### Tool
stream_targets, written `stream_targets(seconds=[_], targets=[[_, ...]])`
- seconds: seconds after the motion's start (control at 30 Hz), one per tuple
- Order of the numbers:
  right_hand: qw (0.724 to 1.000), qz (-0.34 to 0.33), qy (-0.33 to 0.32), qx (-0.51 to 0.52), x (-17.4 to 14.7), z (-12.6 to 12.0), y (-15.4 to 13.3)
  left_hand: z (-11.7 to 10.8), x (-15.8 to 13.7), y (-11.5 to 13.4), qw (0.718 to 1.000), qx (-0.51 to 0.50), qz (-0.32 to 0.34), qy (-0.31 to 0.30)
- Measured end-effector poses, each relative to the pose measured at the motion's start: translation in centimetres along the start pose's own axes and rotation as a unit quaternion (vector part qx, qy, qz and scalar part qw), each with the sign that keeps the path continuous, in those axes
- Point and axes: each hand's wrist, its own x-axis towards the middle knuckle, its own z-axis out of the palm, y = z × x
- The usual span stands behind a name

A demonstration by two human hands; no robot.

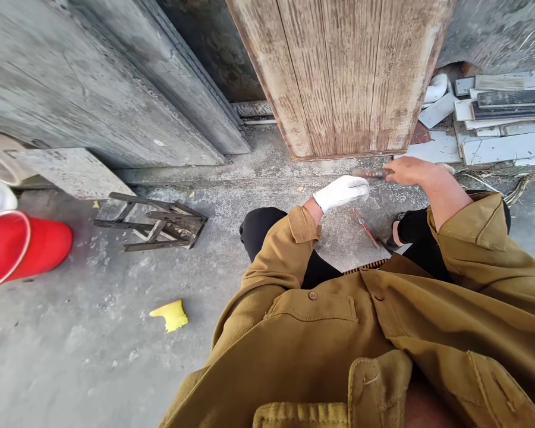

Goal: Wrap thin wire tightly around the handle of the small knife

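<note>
My left hand (pixel 343 193), in a white work glove, is closed with its fingers pressed together. What it grips, if anything, does not show. My bare right hand (pixel 410 170) is wrapped round one end of a short, dark brown rod-like tool (pixel 374 173), whose kind I cannot make out. The tool's other end points left, just above my gloved fingers. Both hands are in front of the lower edge of a weathered brown wooden panel (pixel 348 83), which stands upright. Beneath them on the concrete lies a thin tool with a reddish handle (pixel 366 229).
A small wooden stool (pixel 156 223) lies tipped over on the left, with a red bucket (pixel 49 246) beyond it. A yellow torn piece (pixel 172 315) rests on the floor. Grey boards (pixel 116 89) lean at upper left; stacked planks and tiles (pixel 508 119) lie at right.
</note>
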Motion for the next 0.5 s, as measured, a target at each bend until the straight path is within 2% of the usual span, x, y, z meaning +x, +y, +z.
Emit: stream_targets(seconds=[0.07,0.13,0.3,0.37,0.4,0.5], targets=[[0.994,-0.028,-0.102,-0.002,-0.3,0.2,-0.4,-0.2,0.2,-0.4,0.999,0.034,0.011,0.011],[0.982,-0.075,-0.172,0.017,-0.5,0.4,-0.9,-0.5,0.4,-0.9,0.998,0.052,0.015,0.019],[0.943,-0.211,-0.24,0.095,-1.3,0.1,-1.3,-1.2,0.8,-2.2,0.997,0.051,0.005,0.049],[0.932,-0.249,-0.214,0.153,-2.1,-0.6,-0.7,-1.2,0.8,-2.4,0.996,0.05,0.0,0.077],[0.929,-0.258,-0.182,0.191,-2.6,-1.0,-0.2,-1.1,0.8,-2.3,0.995,0.045,-0.002,0.093],[0.918,-0.227,-0.011,0.325,-3.7,-1.9,1.5,-0.6,0.7,-1.7,0.994,0.002,-0.019,0.104]])
